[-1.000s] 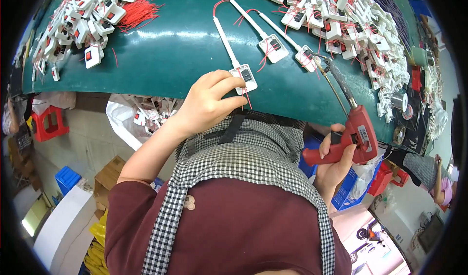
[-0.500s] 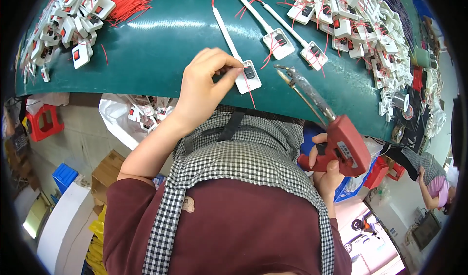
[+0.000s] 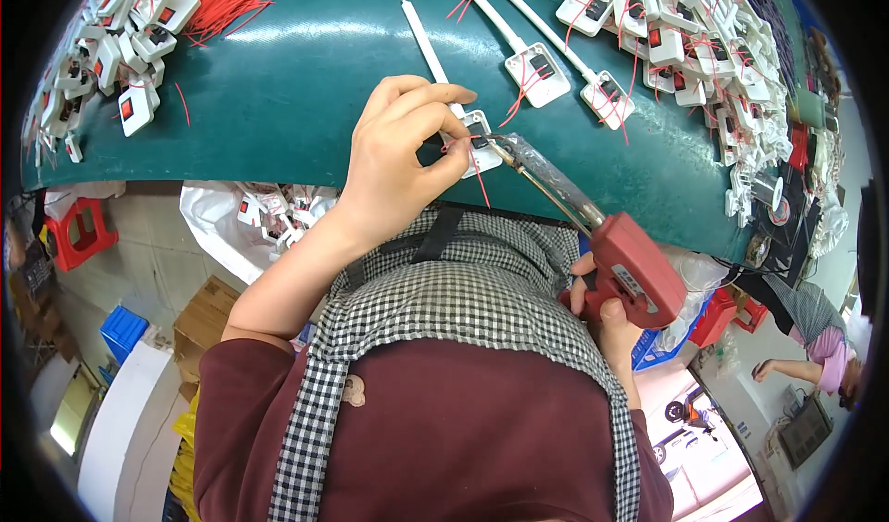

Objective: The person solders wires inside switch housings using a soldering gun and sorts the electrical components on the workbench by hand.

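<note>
the left hand (image 3: 394, 166) is pressed down on a small white switch module (image 3: 480, 138) near the front edge of the green tabletop (image 3: 278, 105), its fingers (image 3: 435, 96) curled over the top of the piece and thumb pinching from below, so the module is pinned rather than lifted. the right hand (image 3: 607, 314) is wrapped tight round the grip of a red soldering gun (image 3: 634, 267), and the gun's long metal tip (image 3: 505, 147) reaches up to touch the module right beside the left fingertips, where thin red wires (image 3: 477, 166) trail off it. this looks like the joining step itself, the tip on the contact. the next move would want the left hand kept steady and clear of the hot tip, and the tip drawn straight off the joint without dragging the wire. two more white modules on long stems (image 3: 537, 64) lie just beyond, and heaps of the same white pieces (image 3: 713, 59) sit at the far right and far left (image 3: 120, 50) of the tabletop.
</note>
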`<state>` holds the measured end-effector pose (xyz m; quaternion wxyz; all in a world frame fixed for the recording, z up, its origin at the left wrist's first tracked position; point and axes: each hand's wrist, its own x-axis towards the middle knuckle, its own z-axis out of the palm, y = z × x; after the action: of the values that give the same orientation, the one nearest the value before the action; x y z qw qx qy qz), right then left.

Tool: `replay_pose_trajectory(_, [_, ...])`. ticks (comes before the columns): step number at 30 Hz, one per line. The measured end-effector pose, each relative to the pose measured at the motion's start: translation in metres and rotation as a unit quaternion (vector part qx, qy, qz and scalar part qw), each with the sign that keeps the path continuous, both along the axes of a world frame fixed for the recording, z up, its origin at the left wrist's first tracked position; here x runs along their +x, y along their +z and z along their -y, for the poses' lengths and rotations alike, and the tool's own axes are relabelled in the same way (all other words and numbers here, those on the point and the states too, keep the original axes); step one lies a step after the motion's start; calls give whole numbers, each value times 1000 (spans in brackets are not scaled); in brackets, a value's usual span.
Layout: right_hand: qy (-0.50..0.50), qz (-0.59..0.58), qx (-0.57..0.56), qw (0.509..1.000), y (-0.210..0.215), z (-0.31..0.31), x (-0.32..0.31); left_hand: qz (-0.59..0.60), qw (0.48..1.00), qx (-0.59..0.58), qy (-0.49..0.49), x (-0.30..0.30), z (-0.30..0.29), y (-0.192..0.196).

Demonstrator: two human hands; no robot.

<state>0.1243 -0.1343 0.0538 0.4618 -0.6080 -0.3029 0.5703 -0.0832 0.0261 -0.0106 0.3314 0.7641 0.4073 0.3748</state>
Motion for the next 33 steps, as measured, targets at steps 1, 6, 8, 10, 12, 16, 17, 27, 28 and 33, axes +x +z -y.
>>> replay_pose_trajectory(1, [1, -1, -1, 1000, 0, 0, 0, -3, 1000, 3, -2, 0, 0, 0])
replay_pose_trajectory(6, [-17, 5, -1, 1000, 0, -1, -3, 4, 1000, -1, -5, 0, 0, -1])
replay_pose_trajectory(8, [-18, 10, -4, 1000, 2, -4, -5, 5, 1000, -1, -5, 0, 0, -1])
replay_pose_trajectory(10, [-20, 16, -8, 1000, 3, -6, -6, 3, 1000, -1, -7, 0, 0, -1])
replay_pose_trajectory(12, [-22, 32, -21, 999, 4, -6, -7, 4, 1000, -3, -8, 0, 0, -1])
replay_pose_trajectory(16, [9, 22, -13, 1000, -5, 2, 2, 8, 1000, -8, -10, 0, 0, 0])
replay_pose_trajectory(17, [18, 19, -21, 999, -6, 5, 3, 8, 1000, -7, -10, 0, 0, 0])
replay_pose_trajectory(27, [-19, 15, -1, 1000, 1, 0, -5, 7, 1000, -7, -7, 0, 0, 0])
replay_pose_trajectory(28, [-19, 14, -1, 1000, 1, 1, -5, 9, 1000, -9, -7, 0, 0, 0])
replay_pose_trajectory(33, [-9, 9, -37, 999, -1, 3, -3, 12, 1000, -6, -9, 0, 0, 0])
